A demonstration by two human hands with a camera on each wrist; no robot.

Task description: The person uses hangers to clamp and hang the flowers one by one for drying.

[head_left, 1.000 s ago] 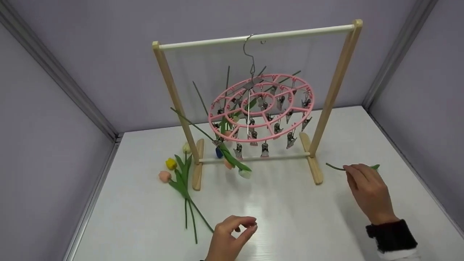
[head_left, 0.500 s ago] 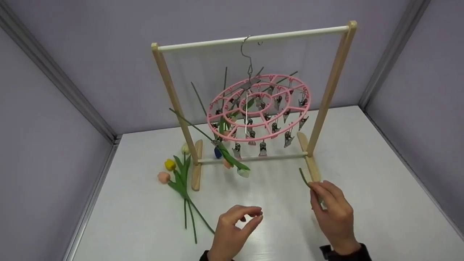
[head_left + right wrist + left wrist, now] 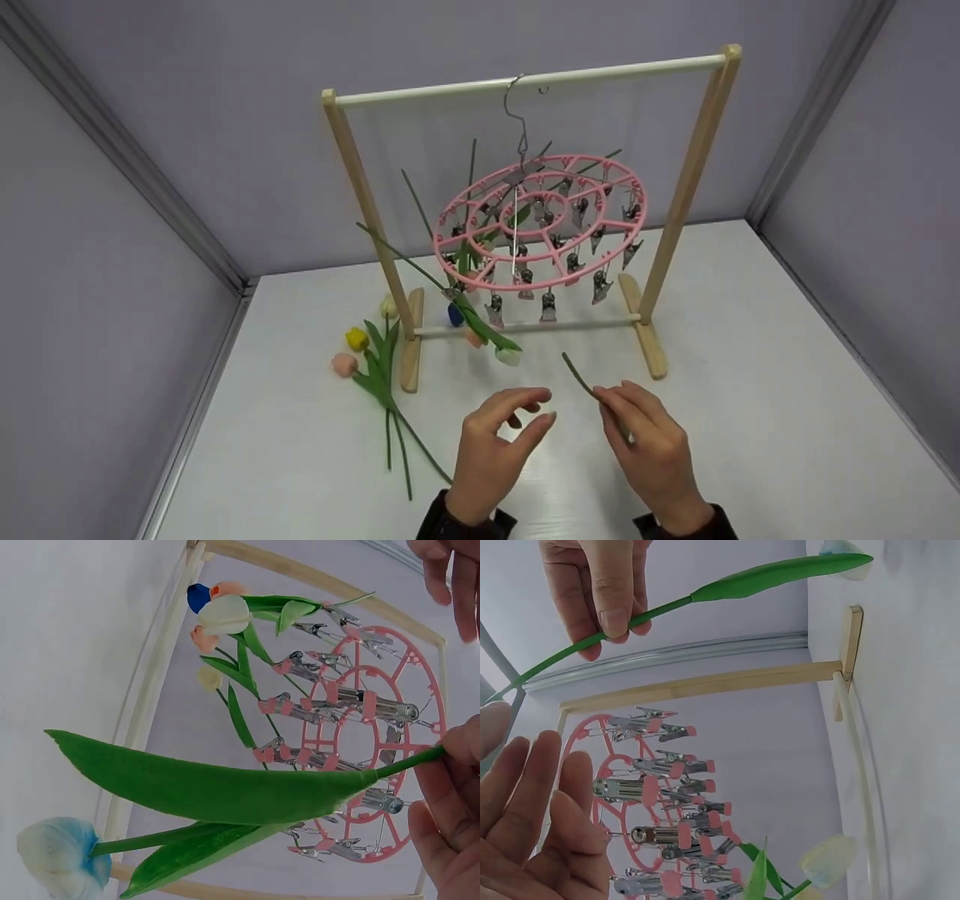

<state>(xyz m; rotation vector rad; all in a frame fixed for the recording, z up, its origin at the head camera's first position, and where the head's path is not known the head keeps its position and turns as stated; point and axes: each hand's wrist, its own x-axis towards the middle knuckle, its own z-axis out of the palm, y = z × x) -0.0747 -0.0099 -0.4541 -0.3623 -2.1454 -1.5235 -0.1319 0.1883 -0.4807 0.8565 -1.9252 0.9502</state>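
My right hand [image 3: 649, 450] pinches the green stem of an artificial tulip [image 3: 60, 855] between thumb and fingers. In the right wrist view its bloom is white with a blue base, beside long green leaves; the head view mostly hides it behind the hand. The stem's bare end points up and toward my left hand [image 3: 499, 450], whose thumb and fingers are parted around nothing. Beyond both hands hangs a pink round clip hanger [image 3: 555, 285] with several metal clips [image 3: 656, 834]. Several tulips [image 3: 225, 613] hang bloom-down from clips on its left side, white, peach and blue among them.
A wooden stand [image 3: 690, 180] with a white top rod [image 3: 615, 73] carries the hanger by its hook. Left of it on the white table [image 3: 262, 420] lie three loose tulips: yellow [image 3: 357, 339], peach [image 3: 345, 365] and pale cream [image 3: 388, 305]. Grey panels surround the table.
My right hand has brought the tulip from the right side of the table leftward, near my left hand. My left hand has moved slightly up and right, its thumb and fingers spreading wider.
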